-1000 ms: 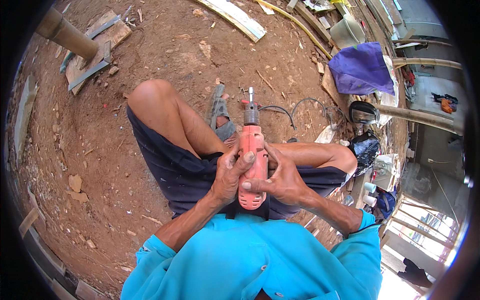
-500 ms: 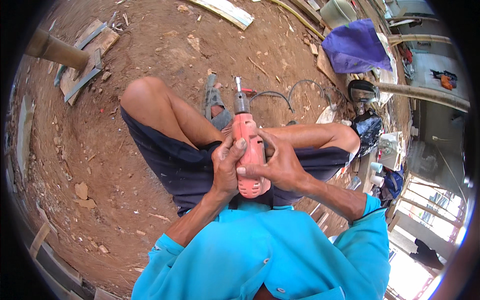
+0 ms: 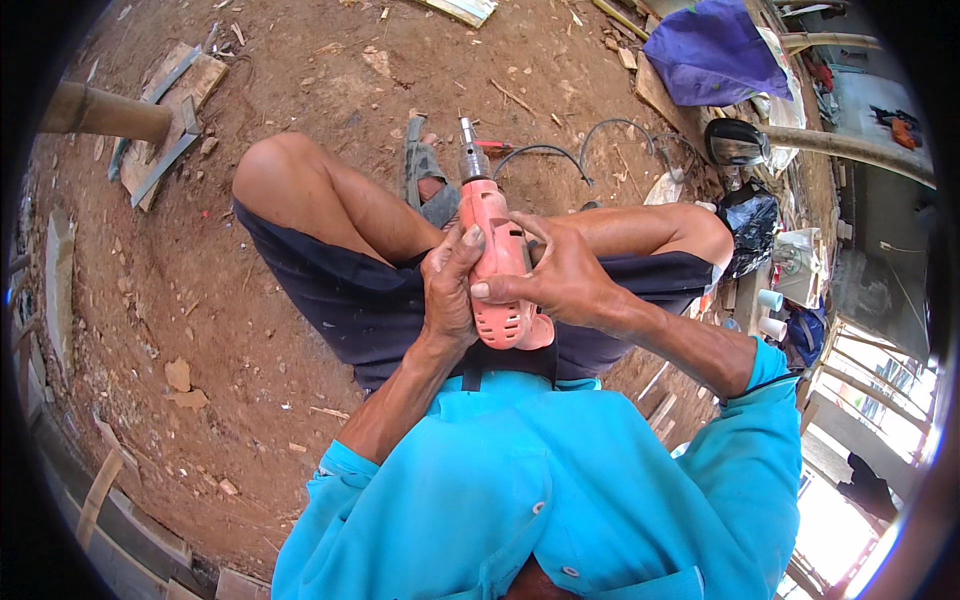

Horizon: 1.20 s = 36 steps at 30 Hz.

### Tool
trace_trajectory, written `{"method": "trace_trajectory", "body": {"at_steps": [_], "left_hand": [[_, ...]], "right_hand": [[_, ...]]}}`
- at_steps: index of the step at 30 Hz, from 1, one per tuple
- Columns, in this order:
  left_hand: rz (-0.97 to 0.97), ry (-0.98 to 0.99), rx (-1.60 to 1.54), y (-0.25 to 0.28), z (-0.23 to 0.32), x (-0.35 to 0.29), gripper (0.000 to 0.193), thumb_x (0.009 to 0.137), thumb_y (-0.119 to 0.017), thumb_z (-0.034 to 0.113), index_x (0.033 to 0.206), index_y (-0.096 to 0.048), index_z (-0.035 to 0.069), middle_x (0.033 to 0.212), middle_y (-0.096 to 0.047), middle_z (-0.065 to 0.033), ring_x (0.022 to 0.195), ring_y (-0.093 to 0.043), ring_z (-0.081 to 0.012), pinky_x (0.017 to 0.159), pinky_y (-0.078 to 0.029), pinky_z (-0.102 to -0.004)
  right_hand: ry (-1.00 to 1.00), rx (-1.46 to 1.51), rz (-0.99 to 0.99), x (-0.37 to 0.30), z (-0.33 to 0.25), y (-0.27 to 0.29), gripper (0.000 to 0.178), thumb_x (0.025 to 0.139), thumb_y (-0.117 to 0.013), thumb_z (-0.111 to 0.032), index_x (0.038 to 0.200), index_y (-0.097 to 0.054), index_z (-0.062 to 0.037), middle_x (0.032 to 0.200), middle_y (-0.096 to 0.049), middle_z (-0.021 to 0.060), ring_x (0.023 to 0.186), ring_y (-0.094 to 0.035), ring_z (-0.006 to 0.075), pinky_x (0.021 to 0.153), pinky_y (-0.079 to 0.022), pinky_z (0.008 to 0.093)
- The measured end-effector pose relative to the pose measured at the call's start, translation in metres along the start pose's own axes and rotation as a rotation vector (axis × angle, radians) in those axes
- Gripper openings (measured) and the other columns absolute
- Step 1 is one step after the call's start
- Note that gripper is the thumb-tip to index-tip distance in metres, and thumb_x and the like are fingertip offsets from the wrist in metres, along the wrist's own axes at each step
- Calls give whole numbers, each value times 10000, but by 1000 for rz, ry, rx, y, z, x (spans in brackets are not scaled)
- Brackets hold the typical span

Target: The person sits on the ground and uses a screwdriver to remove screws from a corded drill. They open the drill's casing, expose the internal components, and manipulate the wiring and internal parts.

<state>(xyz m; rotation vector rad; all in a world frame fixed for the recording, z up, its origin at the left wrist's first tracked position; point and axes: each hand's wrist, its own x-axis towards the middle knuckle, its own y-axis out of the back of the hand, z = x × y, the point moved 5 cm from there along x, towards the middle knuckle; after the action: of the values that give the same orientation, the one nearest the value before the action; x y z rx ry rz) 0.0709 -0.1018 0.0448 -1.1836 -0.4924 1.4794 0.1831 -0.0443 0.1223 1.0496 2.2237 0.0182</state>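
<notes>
A salmon-pink power drill [image 3: 497, 240] lies between my two hands above my lap, its metal chuck [image 3: 472, 160] and bit pointing away from me. My left hand [image 3: 452, 280] wraps the left side of the body, thumb on top. From the right, my right hand [image 3: 560, 265] grips the drill, its thumb laid across the rear of the housing. Its other fingers are mostly hidden behind the tool. Beyond the chuck, a thin red tool [image 3: 495, 145] and a dark cable [image 3: 545, 150] lie on the ground.
My sandalled foot [image 3: 430, 185] is just left of the chuck. At the left, a bamboo post [image 3: 110, 110] stands by wooden boards [image 3: 190, 90]. On the right are a purple cloth [image 3: 715, 55], a black plastic bag [image 3: 750, 230], cups [image 3: 772, 300] and a bamboo pole [image 3: 850, 155].
The drill and both hands sit slightly higher in the view, and the drill has turned a little, so more of its handle shows at the lower right. Both hands keep their hold.
</notes>
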Motion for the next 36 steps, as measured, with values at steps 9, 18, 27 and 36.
{"method": "trace_trajectory", "body": {"at_steps": [9, 18, 27, 36], "left_hand": [[-116, 201, -221, 17, 0, 21, 544, 1031, -594, 460, 1334, -565, 9, 1149, -702, -149, 989, -736, -264, 858, -639, -412], [-93, 160, -360, 32, 42, 36, 648, 1046, -508, 544, 1387, -555, -5, 1243, -672, -249, 1135, -695, -401, 949, -625, -510], [58, 296, -161, 40, 40, 29, 516, 1052, -506, 371, 1405, -539, -4, 1245, -694, -185, 1097, -718, -322, 910, -633, -479], [-64, 195, -332, 39, 41, 33, 591, 1018, -532, 396, 1479, -490, 29, 1332, -625, -209, 1232, -609, -453, 902, -622, -575]], "right_hand": [[-16, 124, -97, 18, -3, 8, 859, 847, -844, -450, 1445, -534, 83, 1285, -688, 245, 1143, -684, 280, 992, -547, 384], [468, -405, 130, -52, 39, -18, 685, 685, -944, -217, 1251, -616, -13, 1142, -584, 167, 1097, -611, 382, 933, -517, 461], [490, -335, 162, -62, 60, 6, 698, 725, -947, -237, 1297, -614, -16, 1138, -637, 172, 1030, -649, 354, 873, -540, 448], [627, -125, 151, -67, 38, 55, 797, 688, -965, -233, 1373, -591, -71, 1311, -590, 169, 1228, -599, 395, 1041, -504, 500]]}}
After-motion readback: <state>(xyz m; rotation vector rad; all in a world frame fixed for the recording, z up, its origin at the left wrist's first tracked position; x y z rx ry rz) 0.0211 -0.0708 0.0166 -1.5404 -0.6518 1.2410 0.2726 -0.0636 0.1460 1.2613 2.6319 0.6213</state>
